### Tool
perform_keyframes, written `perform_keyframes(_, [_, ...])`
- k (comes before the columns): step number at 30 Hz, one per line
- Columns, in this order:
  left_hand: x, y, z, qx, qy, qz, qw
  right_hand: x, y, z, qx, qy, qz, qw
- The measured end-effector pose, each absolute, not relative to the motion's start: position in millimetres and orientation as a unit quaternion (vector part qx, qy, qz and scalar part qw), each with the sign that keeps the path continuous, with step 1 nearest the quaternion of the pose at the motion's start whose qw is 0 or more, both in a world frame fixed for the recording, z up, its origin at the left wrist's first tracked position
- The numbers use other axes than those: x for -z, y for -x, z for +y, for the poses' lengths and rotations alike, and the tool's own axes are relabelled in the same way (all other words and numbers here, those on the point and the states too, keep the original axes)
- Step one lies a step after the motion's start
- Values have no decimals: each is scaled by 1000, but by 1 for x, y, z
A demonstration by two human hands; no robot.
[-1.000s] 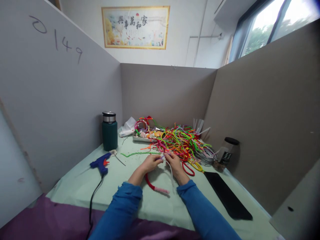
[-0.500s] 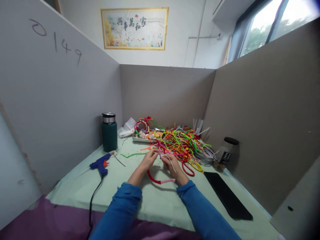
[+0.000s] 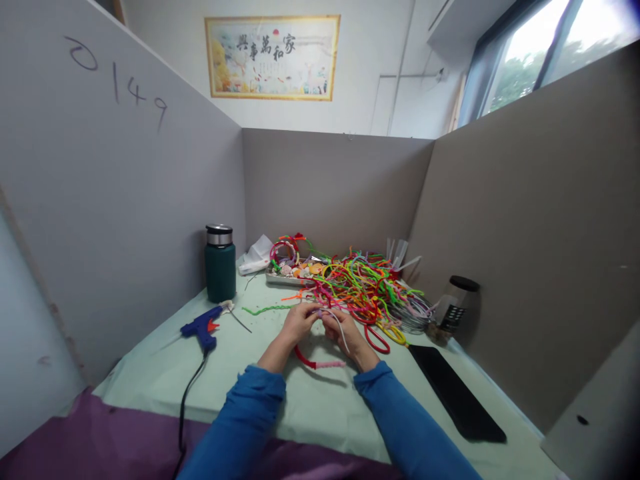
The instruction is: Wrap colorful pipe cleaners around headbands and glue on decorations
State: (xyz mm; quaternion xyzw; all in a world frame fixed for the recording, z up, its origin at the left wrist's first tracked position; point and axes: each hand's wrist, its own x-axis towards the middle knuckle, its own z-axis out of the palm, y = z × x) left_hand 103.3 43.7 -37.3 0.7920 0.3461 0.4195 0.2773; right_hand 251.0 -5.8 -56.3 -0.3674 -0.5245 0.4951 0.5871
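Note:
My left hand is closed in a pinch, fingertips close to those of my right hand. From under the left hand curves a fuzzy red-and-pink wrapped band, its pink end hanging free above the table. Its upper part is hidden by the fingers. A thin pale lilac pipe cleaner passes between the fingertips and arcs over my right hand, whose fingers are closed on it. Just beyond the hands lies a tangled heap of coloured pipe cleaners.
To the left are a blue glue gun with its cord and a dark green bottle. A metal tray of small decorations stands at the back. On the right are scissors with yellow handles, a black slab and a clear jar.
The fingertips have come slightly closer together. The band's pink end has shifted a little left, and the lilac pipe cleaner's loose end hangs slightly lower.

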Motion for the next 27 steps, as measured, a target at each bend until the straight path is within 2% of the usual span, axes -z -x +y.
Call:
perform_keyframes(5, [33, -101, 40, -405, -808, 349, 248, 59, -253, -2, -500, 381, -513, 584])
perform_keyframes(11, [30, -100, 39, -353, -821, 391, 222, 55, -255, 1, -467, 413, -434, 650])
perform_keyframes(18, [35, -101, 39, -298, -856, 369, 208, 47, -250, -5, -396, 401, -503, 655])
perform_keyframes(27, [28, -102, 31, -276, -863, 331, 263, 51, -256, -1, -363, 416, -480, 682])
